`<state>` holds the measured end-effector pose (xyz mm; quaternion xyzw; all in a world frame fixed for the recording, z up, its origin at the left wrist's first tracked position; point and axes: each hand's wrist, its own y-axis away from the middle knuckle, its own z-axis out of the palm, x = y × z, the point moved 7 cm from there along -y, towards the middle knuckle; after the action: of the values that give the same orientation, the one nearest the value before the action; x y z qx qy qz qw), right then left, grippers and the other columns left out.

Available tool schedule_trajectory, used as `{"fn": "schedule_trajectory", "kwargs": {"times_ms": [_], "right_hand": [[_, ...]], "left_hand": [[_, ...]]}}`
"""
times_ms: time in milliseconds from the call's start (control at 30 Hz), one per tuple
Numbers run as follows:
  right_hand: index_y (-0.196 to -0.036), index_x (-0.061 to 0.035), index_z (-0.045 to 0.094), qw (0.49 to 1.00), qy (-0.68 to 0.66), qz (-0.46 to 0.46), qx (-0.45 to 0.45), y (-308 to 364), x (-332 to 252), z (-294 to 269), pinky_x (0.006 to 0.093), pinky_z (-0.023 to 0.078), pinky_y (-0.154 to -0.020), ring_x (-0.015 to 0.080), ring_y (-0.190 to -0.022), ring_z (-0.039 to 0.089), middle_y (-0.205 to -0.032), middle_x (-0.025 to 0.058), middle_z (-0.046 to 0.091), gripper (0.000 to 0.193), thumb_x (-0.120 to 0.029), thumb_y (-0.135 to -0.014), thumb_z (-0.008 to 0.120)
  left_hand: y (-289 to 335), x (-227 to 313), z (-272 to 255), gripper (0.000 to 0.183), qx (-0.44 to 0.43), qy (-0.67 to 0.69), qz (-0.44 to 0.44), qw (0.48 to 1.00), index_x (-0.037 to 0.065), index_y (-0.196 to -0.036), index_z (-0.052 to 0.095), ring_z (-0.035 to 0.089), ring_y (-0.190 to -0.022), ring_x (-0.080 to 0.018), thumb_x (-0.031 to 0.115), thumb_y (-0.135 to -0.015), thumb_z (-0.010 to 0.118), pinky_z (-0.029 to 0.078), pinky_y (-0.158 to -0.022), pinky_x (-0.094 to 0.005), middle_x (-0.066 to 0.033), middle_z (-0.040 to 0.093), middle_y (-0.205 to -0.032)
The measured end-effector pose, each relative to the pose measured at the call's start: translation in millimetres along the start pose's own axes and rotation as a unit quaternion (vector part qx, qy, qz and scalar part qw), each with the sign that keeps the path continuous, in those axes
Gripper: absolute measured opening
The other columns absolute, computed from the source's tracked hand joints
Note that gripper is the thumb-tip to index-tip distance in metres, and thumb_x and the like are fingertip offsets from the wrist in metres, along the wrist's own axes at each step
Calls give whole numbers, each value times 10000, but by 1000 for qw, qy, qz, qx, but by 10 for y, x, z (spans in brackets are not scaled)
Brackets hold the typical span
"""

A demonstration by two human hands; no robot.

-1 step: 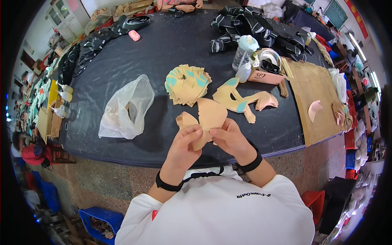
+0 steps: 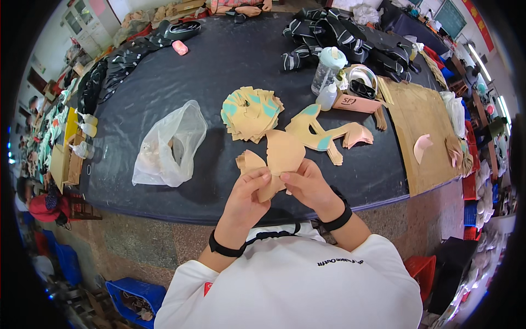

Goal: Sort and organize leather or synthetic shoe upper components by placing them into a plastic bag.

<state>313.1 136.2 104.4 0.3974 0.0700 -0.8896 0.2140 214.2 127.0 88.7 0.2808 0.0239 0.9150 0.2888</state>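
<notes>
Close together, left hand point(image 2: 249, 192) and right hand point(image 2: 309, 186) pinch tan pieces point(image 2: 286, 153) over the desk point(image 2: 219, 60), by its near edge! Farther in, a round pile point(image 2: 252, 114); toward the left edge, a plastic bag point(image 2: 164, 162); along the right edge, a brown board point(image 2: 430, 115).

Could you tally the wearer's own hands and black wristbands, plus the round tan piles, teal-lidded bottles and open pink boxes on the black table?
Hands: 2, left hand and right hand
Black wristbands: 2
Round pile of tan pieces: 1
Teal-lidded bottle: 1
Open pink box: 1
Total: 7, leaving out the held tan pieces, which overlap too much to count
</notes>
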Motion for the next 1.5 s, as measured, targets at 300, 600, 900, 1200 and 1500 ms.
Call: {"fn": "schedule_trajectory", "kwargs": {"times_ms": [300,600,900,1200,1500], "right_hand": [[-1128,15,527,995,66,-25,69,34,165,-104,238,443,-785,107,-974,535,-1060,42,587,291,-97,-865,582],[-1101,18,544,990,89,63,86,264,434,-490,259,480,-753,132,-885,589,-1019,57,601,367,-99,-782,684],[-1110,29,544,985,-123,121,-4,501,851,-933,299,471,-837,144,-912,600,-1039,64,608,397,-36,-746,687],[-1175,45,498,984,21,146,105,233,655,-1316,277,473,-824,157,-938,596,-1072,60,600,406,-96,-818,632],[-933,-38,603,767,586,-214,151,-205,604,-897,341,443,-734,245,-831,533,-885,75,567,246,-103,-701,653]], "left_hand": [[27,51,-69,193,98,-154,83,980,-41,-956,606,587,-841,-107,122,-852,610,446,-769,-238,-65,628,-904],[59,-404,-452,152,78,-105,6,991,-26,-925,642,600,-828,-107,104,-851,618,462,-762,-232,-65,637,-900],[0,-959,-678,124,-26,-41,-66,997,1,-928,622,582,-839,-94,102,-886,565,466,-767,-246,-32,623,-922],[-202,-814,-863,209,42,-472,31,880,-13,-1054,599,556,-833,-142,85,-901,496,428,-750,-262,-70,609,-929],[125,-135,-1131,593,297,-685,155,647,19,-1310,345,345,-1219,-310,-69,-729,425,227,-974,-476,-155,431,-1265]]}}
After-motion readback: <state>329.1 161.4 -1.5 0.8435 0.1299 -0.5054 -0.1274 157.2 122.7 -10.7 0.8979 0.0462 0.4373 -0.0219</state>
